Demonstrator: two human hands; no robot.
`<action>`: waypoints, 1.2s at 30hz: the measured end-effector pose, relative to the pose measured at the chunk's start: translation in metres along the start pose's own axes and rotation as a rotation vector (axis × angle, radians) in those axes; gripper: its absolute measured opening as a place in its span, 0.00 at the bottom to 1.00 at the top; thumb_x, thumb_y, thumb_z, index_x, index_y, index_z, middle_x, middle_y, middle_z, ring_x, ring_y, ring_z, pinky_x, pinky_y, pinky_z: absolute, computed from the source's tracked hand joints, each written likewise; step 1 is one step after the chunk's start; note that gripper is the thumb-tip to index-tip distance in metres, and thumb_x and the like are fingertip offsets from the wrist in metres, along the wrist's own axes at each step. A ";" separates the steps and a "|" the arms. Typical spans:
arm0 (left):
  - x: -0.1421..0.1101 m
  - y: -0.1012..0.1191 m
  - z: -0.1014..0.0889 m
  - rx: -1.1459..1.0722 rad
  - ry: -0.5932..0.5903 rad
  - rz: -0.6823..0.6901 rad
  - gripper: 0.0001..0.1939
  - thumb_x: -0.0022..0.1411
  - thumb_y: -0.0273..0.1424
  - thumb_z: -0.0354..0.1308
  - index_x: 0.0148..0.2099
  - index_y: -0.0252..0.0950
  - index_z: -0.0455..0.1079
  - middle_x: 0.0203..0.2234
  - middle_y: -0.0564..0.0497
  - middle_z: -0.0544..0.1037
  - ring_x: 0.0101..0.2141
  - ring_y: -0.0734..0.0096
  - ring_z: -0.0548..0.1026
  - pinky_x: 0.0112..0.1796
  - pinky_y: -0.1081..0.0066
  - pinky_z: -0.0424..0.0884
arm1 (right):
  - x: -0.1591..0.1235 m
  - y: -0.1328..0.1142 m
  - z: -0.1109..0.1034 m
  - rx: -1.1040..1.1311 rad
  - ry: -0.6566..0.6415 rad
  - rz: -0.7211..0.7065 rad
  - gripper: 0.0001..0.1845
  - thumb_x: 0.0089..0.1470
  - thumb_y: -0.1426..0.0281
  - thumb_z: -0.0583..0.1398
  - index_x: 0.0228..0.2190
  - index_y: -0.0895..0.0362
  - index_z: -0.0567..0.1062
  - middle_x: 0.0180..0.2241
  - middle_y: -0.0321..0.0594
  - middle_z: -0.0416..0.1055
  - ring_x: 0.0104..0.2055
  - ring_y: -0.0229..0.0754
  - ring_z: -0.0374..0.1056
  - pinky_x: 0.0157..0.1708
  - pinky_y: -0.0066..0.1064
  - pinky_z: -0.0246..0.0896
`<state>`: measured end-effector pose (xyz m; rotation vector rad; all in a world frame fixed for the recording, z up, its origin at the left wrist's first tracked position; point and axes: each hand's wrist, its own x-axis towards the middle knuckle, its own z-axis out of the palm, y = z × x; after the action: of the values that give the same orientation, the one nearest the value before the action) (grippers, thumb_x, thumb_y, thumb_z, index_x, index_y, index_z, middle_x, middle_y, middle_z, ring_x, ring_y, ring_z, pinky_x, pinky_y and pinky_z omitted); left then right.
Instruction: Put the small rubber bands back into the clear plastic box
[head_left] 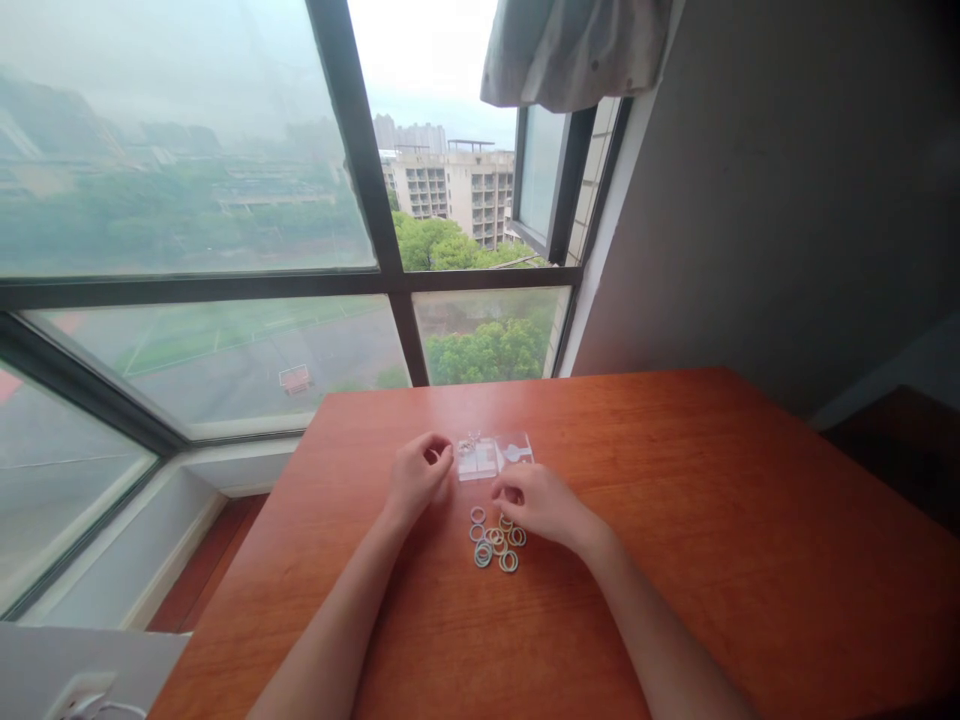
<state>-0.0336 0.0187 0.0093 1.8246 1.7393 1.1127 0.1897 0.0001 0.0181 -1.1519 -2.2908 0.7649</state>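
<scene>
Both grips are partly closed: on the left hand (418, 478) and the right hand (544, 503) we find the fingers curled, with thumb and forefinger drawn near each other. Whether either has hold of anything we cannot tell.

Largest in view, we record the window (202, 190), dark-framed, with one sash (546, 180) swung outward at the right. We note beyond it a pale building (480, 195) and green trees (491, 350). A grey wall (765, 200) stands to the right.

We next list the table (735, 570), reddish-brown, placed against the window side. Above, we see a grey curtain (577, 50) hanging over the upper right of the window.

On the table we find a clear box (478, 464), its lid (517, 447) to the right. The left hand is just beside the box's left side; the right hand is at the lid's near edge.

Last, we record the rings (508, 562), pale and loose on the table, nearer than the box. Several overlap, and the right hand partly covers the far right of the cluster. Bits (468, 443) inside the box are too small to identify.
</scene>
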 end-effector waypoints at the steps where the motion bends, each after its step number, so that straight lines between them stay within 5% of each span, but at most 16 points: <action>1: 0.000 0.001 -0.001 0.004 -0.001 0.006 0.08 0.56 0.33 0.55 0.30 0.35 0.72 0.24 0.52 0.77 0.24 0.73 0.71 0.27 0.75 0.65 | -0.001 -0.001 0.000 0.008 -0.028 -0.007 0.08 0.48 0.76 0.60 0.30 0.55 0.78 0.25 0.33 0.72 0.28 0.34 0.65 0.30 0.24 0.54; 20: -0.006 0.010 -0.003 -0.028 -0.058 0.070 0.08 0.57 0.31 0.54 0.30 0.35 0.72 0.23 0.53 0.75 0.23 0.74 0.70 0.27 0.76 0.64 | -0.009 -0.018 -0.002 0.049 -0.221 -0.032 0.17 0.43 0.78 0.58 0.33 0.52 0.81 0.22 0.30 0.74 0.23 0.32 0.65 0.24 0.21 0.50; 28: -0.006 0.010 -0.002 -0.042 -0.061 0.059 0.08 0.58 0.31 0.54 0.32 0.35 0.73 0.25 0.52 0.77 0.24 0.73 0.71 0.28 0.75 0.65 | -0.008 -0.020 0.000 -0.026 -0.169 0.001 0.06 0.46 0.75 0.61 0.23 0.56 0.79 0.20 0.32 0.73 0.21 0.32 0.62 0.23 0.23 0.47; 36: -0.005 0.010 -0.002 -0.044 -0.078 0.065 0.08 0.58 0.32 0.54 0.33 0.35 0.73 0.26 0.51 0.77 0.25 0.72 0.71 0.28 0.74 0.66 | -0.010 -0.017 -0.004 0.061 -0.237 0.009 0.11 0.43 0.76 0.61 0.30 0.53 0.81 0.21 0.31 0.72 0.23 0.33 0.65 0.23 0.21 0.50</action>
<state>-0.0280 0.0115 0.0159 1.8843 1.6103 1.0802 0.1880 -0.0150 0.0310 -1.0956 -2.4342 1.0154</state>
